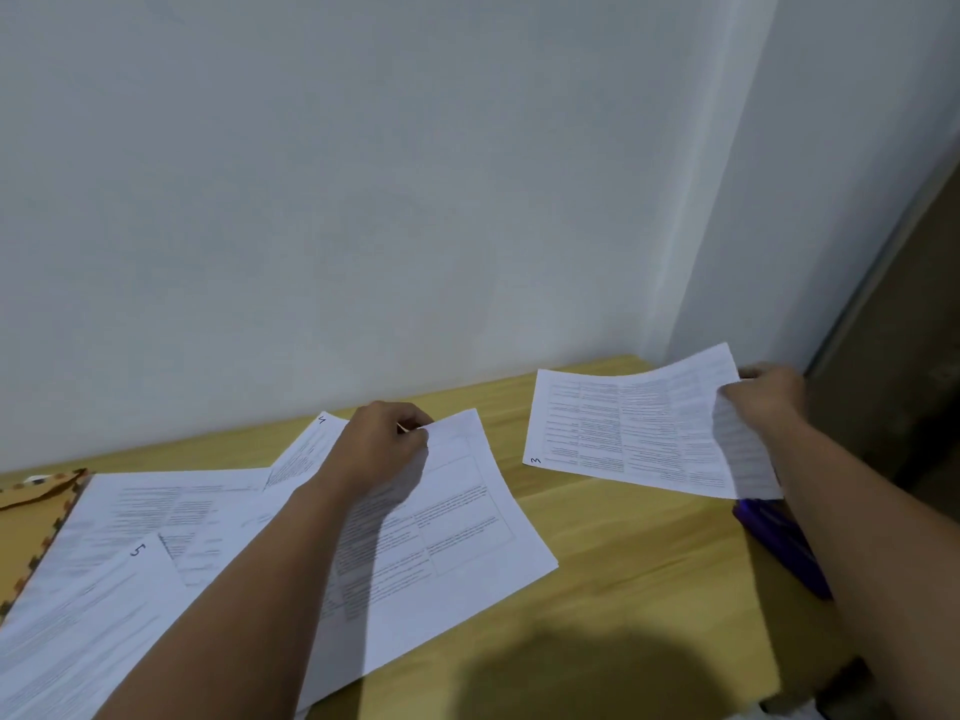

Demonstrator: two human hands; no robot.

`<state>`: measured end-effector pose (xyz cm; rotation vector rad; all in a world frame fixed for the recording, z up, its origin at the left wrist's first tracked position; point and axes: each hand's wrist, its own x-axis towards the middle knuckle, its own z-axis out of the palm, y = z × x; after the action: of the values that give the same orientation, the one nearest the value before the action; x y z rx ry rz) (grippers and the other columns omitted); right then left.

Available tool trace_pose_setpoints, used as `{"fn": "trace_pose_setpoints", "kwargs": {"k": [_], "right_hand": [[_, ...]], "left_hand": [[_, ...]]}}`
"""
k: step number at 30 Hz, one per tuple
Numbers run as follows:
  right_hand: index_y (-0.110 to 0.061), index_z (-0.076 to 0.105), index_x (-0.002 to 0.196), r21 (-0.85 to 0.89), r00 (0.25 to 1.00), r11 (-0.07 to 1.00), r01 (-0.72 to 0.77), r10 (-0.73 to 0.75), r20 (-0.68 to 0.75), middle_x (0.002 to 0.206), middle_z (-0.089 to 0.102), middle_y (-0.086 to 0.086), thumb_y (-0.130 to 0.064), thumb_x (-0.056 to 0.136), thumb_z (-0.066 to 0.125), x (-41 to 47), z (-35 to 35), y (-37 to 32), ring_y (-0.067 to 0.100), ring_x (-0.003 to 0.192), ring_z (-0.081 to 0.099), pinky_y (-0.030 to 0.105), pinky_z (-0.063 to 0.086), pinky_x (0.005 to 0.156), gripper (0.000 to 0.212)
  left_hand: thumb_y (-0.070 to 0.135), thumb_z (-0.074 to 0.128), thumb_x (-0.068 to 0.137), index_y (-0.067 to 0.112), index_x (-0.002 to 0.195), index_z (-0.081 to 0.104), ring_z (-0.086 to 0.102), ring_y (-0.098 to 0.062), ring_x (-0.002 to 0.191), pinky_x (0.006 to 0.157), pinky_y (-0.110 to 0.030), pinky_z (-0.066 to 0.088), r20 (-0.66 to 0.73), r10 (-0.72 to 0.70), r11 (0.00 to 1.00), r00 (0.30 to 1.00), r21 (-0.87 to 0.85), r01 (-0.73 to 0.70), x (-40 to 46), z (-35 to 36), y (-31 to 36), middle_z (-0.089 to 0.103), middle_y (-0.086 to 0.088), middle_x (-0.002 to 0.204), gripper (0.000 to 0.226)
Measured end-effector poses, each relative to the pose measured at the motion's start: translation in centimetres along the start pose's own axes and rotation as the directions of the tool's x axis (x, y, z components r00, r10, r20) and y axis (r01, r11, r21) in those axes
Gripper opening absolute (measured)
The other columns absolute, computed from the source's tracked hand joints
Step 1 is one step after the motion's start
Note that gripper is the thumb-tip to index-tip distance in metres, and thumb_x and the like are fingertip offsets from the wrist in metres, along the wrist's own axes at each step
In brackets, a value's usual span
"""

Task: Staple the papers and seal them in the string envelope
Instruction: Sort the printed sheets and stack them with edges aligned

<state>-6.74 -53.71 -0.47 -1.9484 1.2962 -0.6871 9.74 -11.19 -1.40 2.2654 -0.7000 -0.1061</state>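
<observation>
Several printed white sheets lie spread over the left half of a wooden desk (613, 605). My left hand (382, 444) pinches the far corner of the top sheet (457, 517) in the middle of the desk. My right hand (769, 394) grips the right edge of a sheet marked 3 (628, 423), held lifted above the desk at the right. Sheets marked 4 (311, 444) and 5 (104, 605) lie flat at the left. The brown envelope (31, 511) with a patterned border sits at the far left, partly covered by papers. A purple stapler (779, 543) lies under my right forearm.
A pale wall (363, 200) rises directly behind the desk, meeting a corner at the right. A dark door or cabinet edge (893, 366) stands past the desk's right side. A shadow falls on the desk's near edge.
</observation>
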Motion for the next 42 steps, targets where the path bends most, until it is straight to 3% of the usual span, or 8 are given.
{"fn": "trace_pose_setpoints", "kwargs": {"k": [5, 11, 17, 26, 31, 34, 38, 42], "right_hand": [[-0.007, 0.078, 0.096, 0.239, 0.955, 0.933, 0.269, -0.290, 0.058, 0.095, 0.071, 0.007, -0.021, 0.099, 0.072, -3.9, -2.6, -5.3, 0.021, 0.092, 0.062, 0.027, 0.041, 0.081, 0.016], [-0.019, 0.081, 0.110, 0.497, 0.822, 0.737, 0.458, -0.564, 0.079, 0.098, 0.075, -0.015, -0.021, 0.100, 0.072, -10.5, -7.6, -12.8, -0.001, 0.093, 0.068, 0.015, 0.049, 0.084, 0.013], [-0.024, 0.082, 0.100, 0.591, 0.670, 0.596, 0.543, -0.732, 0.122, 0.095, 0.079, -0.016, -0.025, 0.099, 0.074, -17.2, -11.5, -18.2, -0.012, 0.084, 0.070, 0.002, 0.049, 0.076, 0.009], [-0.015, 0.080, 0.103, 0.717, 0.551, 0.532, 0.451, -0.798, 0.244, 0.098, 0.078, -0.009, -0.012, 0.099, 0.071, -24.7, -12.3, -20.4, -0.007, 0.088, 0.071, 0.007, 0.051, 0.080, 0.011], [-0.011, 0.083, 0.109, 0.779, 0.569, 0.561, 0.281, -0.751, 0.335, 0.112, 0.081, 0.007, -0.016, 0.098, 0.073, -26.8, -10.8, -20.2, 0.020, 0.103, 0.073, 0.039, 0.056, 0.100, 0.016], [-0.015, 0.083, 0.107, 0.800, 0.562, 0.559, 0.218, -0.742, 0.365, 0.109, 0.082, 0.006, -0.019, 0.100, 0.069, -27.6, -10.3, -19.8, 0.021, 0.098, 0.075, 0.038, 0.058, 0.092, 0.017], [-0.016, 0.083, 0.107, 0.813, 0.548, 0.559, 0.166, -0.737, 0.395, 0.107, 0.082, 0.005, -0.019, 0.101, 0.067, -28.0, -9.2, -19.4, 0.020, 0.094, 0.076, 0.034, 0.056, 0.084, 0.018], [-0.017, 0.083, 0.110, 0.795, 0.550, 0.575, 0.194, -0.735, 0.398, 0.108, 0.082, 0.001, -0.019, 0.103, 0.065, -28.1, -7.8, -18.8, 0.017, 0.099, 0.076, 0.029, 0.055, 0.084, 0.019]], "left_hand": [[0.016, 0.064, 0.093, 0.022, 0.092, 0.077, 0.067, -0.004, 0.082, 0.070, -0.022, 0.048, -0.060, 0.081, 0.997, 0.995, 0.022, -0.080, -1.8, -2.2, 3.5, 0.073, 0.013, 0.084, 0.014], [0.020, 0.063, 0.096, 0.024, 0.095, 0.077, 0.066, 0.000, 0.083, 0.067, -0.013, 0.046, -0.124, 0.177, 0.984, 0.976, 0.043, -0.173, -4.9, -7.4, 9.1, 0.074, 0.015, 0.091, 0.014], [0.020, 0.063, 0.095, 0.025, 0.094, 0.076, 0.064, 0.003, 0.084, 0.069, -0.016, 0.045, -0.236, 0.281, 0.960, 0.930, 0.071, -0.272, -8.9, -13.0, 15.3, 0.071, 0.019, 0.092, 0.014], [0.024, 0.065, 0.095, 0.018, 0.093, 0.078, 0.065, 0.004, 0.084, 0.070, -0.010, 0.046, -0.396, 0.349, 0.934, 0.849, 0.073, -0.350, -13.7, -16.8, 19.6, 0.073, 0.015, 0.089, 0.014], [0.025, 0.067, 0.094, 0.018, 0.096, 0.073, 0.065, -0.005, 0.095, 0.084, -0.021, 0.049, -0.481, 0.293, 0.941, 0.826, -0.009, -0.339, -14.1, -17.2, 19.1, 0.070, 0.007, 0.105, 0.011], [0.025, 0.066, 0.094, 0.017, 0.095, 0.074, 0.066, -0.003, 0.101, 0.092, -0.024, 0.050, -0.445, 0.247, 0.948, 0.861, -0.074, -0.310, -14.1, -17.1, 18.7, 0.072, 0.011, 0.109, 0.011], [0.024, 0.064, 0.094, 0.020, 0.088, 0.073, 0.065, -0.002, 0.081, 0.069, -0.018, 0.047, -0.415, 0.235, 0.956, 0.879, -0.065, -0.286, -14.2, -16.8, 17.9, 0.073, 0.011, 0.088, 0.012], [0.025, 0.063, 0.093, 0.020, 0.086, 0.073, 0.065, -0.002, 0.080, 0.067, -0.018, 0.045, -0.402, 0.232, 0.963, 0.886, -0.035, -0.268, -13.8, -16.3, 16.8, 0.072, 0.012, 0.088, 0.013]]}}
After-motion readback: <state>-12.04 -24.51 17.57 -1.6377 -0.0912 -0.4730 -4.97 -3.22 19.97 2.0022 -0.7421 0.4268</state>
